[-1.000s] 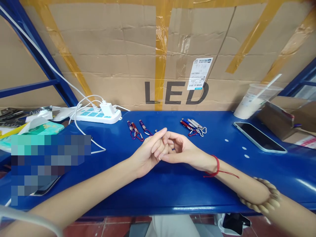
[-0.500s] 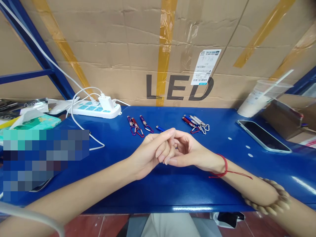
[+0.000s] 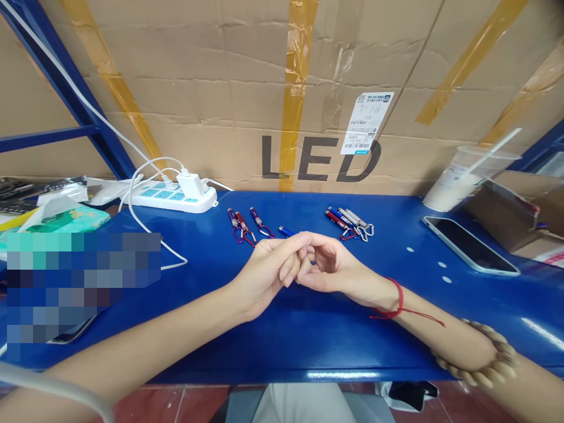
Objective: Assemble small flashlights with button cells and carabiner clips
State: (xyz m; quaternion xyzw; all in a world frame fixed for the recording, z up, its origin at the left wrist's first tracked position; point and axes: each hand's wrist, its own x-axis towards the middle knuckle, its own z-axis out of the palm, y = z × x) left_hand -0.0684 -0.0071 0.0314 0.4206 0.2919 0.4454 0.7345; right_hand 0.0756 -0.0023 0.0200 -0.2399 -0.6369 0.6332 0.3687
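Note:
Above the middle of the blue table, my left hand point(image 3: 259, 279) and my right hand point(image 3: 339, 267) meet, with fingers curled in against each other. Both are closed, and whatever lies between the fingertips is hidden. Just behind them, a blue pen-shaped keychain light point(image 3: 285, 231) lies partly covered by my hands. To its left are two purple keychain lights and a red keychain light point(image 3: 241, 221) with carabiner clips. On the right, a red keychain light point(image 3: 336, 219) lies beside blue and silver ones, clips toward me.
A white power strip point(image 3: 194, 205) with cables stands at the back left, near a green tissue pack point(image 3: 83, 218). At right are a phone point(image 3: 471, 245), a drink cup point(image 3: 447, 185), an open carton point(image 3: 500, 217) and small white discs point(image 3: 442, 264). Large cardboard point(image 3: 211, 106) stands behind the table.
My hands stay together in nearly the same place, while my right fingers have shifted slightly, curling in closer to my left fingertips. The keychain lights lie as before.

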